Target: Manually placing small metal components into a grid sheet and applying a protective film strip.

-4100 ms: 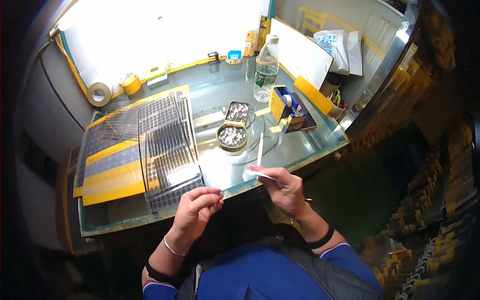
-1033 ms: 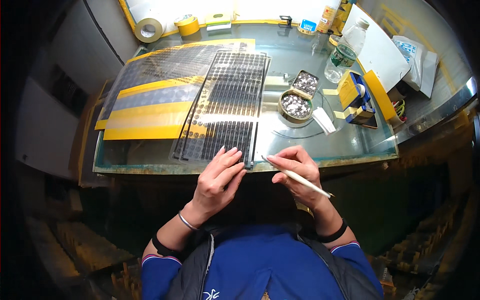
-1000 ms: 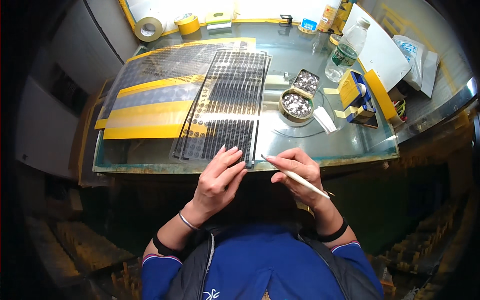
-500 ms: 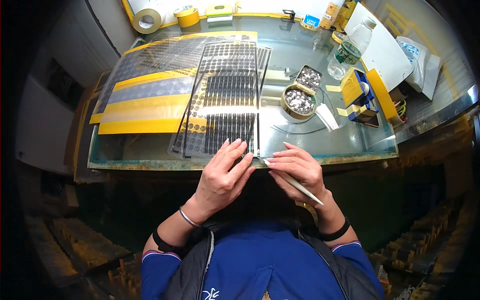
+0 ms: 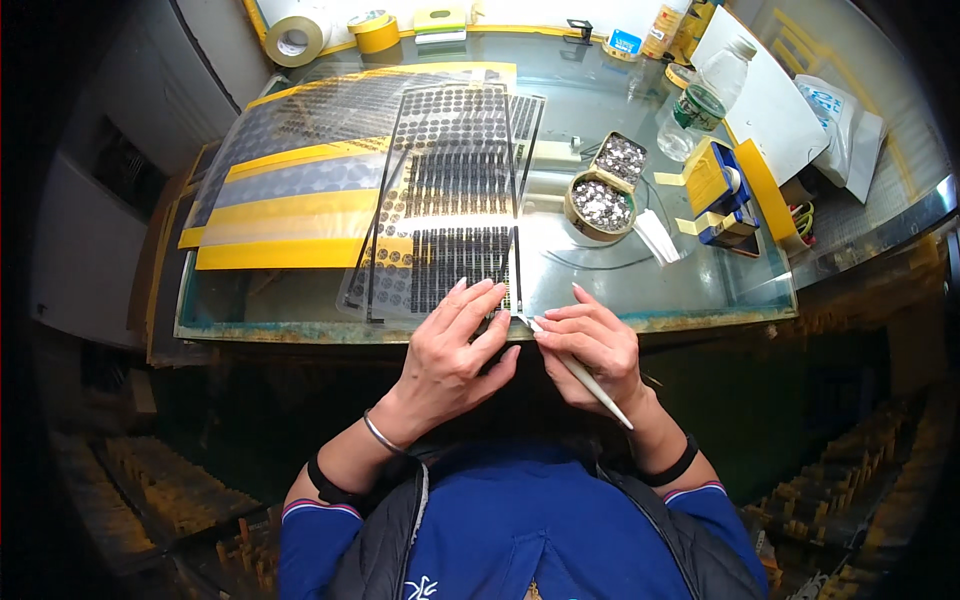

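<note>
A clear film sheet (image 5: 455, 130) printed with rows of black dots and dark grid blocks lies on the glass tabletop, its near edge close to the table's front edge. My left hand (image 5: 452, 350) is open, fingers stretched out and fingertips resting on the film's near right corner. Closed around a slim white pen-shaped craft knife (image 5: 597, 394), my right hand (image 5: 598, 352) sits just right of that corner. The knife's thin tip points up-left at the corner, close to my left fingers; whether it touches the film cannot be told. Its tapered handle end sticks out toward my wrist.
More printed films with yellow strips (image 5: 290, 222) lie left. Right of the film stands an open round tin (image 5: 600, 232) of dark and white bits, with white paper strips (image 5: 656, 236), a blue tape dispenser (image 5: 728, 225) and a plastic bottle (image 5: 690, 120). Tape rolls (image 5: 376, 35) line the back.
My left thumb has moved away from the fingers, downward and right. The knife's handle end has swung slightly down and left, and my right hand has shifted a little.
</note>
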Available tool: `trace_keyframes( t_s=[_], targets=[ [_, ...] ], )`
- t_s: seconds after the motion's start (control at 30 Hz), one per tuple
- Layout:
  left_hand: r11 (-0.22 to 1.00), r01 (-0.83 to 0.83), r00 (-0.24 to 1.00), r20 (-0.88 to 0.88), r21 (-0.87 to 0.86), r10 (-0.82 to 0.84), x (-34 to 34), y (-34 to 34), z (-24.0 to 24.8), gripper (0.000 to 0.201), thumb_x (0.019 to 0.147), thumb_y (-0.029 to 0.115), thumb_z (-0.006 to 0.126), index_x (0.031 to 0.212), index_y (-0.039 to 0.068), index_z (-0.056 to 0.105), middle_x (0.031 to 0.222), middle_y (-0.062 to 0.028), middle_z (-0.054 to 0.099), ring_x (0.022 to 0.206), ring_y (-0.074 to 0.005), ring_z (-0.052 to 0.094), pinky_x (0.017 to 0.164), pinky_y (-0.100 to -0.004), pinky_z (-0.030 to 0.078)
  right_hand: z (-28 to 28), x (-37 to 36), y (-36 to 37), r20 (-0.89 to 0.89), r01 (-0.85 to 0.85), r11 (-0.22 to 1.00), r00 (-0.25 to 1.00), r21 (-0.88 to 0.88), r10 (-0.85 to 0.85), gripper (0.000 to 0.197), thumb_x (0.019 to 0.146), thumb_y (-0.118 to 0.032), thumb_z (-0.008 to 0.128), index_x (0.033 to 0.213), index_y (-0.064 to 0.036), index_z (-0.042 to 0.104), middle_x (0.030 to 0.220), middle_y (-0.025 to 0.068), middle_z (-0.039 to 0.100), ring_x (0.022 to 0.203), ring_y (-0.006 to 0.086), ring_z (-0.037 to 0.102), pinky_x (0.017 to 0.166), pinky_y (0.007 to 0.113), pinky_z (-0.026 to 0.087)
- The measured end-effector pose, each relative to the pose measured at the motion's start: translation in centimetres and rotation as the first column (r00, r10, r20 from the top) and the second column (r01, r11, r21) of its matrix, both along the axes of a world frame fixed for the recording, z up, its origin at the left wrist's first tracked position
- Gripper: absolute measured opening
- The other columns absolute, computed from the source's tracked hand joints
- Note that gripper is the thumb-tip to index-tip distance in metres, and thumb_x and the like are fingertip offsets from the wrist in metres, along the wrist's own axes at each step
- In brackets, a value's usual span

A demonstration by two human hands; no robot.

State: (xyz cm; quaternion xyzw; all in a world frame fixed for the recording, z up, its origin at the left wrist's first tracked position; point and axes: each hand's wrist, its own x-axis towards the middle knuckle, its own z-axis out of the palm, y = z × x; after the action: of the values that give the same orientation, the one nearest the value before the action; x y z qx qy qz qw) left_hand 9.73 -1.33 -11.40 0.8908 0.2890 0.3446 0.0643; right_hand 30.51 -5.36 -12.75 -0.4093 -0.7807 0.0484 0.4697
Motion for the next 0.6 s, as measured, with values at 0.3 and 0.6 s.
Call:
trace_keyframes(
  t_s=[0.3, 0.6],
  targets=[
    [0.999, 0.03, 0.998, 0.057, -0.029, -0.028, 0.0, 0.4, -0.3, 0.031, 0.069, 0.011, 0.075, 0.096, -0.002, 0.067, 0.114, -0.0185, 0.064, 0.113, -0.0344, 0.061, 0.103, -0.0476, 0.046, -0.5, -1.2, -0.3, 0.021, 0.085, 0.994, 0.996, 0.07, -0.086, 0.022, 0.067, -0.001, 0.075, 0.087, -0.0082, 0.069, 0.088, 0.0053, 0.071, 0.086, 0.022, 0.069, 0.096, 0.054, 0.048],
    [0.971, -0.001, 0.986, 0.162, -0.237, 0.041, 0.2, 1.6, 0.4, 0.01, 0.078, 0.006, 0.074, 0.086, 0.003, 0.07, 0.102, -0.0102, 0.069, 0.097, -0.0278, 0.065, 0.085, -0.0384, 0.051, 0.6, -1.0, 2.2, -0.363, 0.011, 0.972, 0.927, -0.233, -0.098, 0.024, 0.094, -0.004, 0.059, 0.118, -0.0004, 0.06, 0.093, 0.0203, 0.07, 0.088, 0.0302, 0.071, 0.073, 0.034, 0.055]
  ],
)
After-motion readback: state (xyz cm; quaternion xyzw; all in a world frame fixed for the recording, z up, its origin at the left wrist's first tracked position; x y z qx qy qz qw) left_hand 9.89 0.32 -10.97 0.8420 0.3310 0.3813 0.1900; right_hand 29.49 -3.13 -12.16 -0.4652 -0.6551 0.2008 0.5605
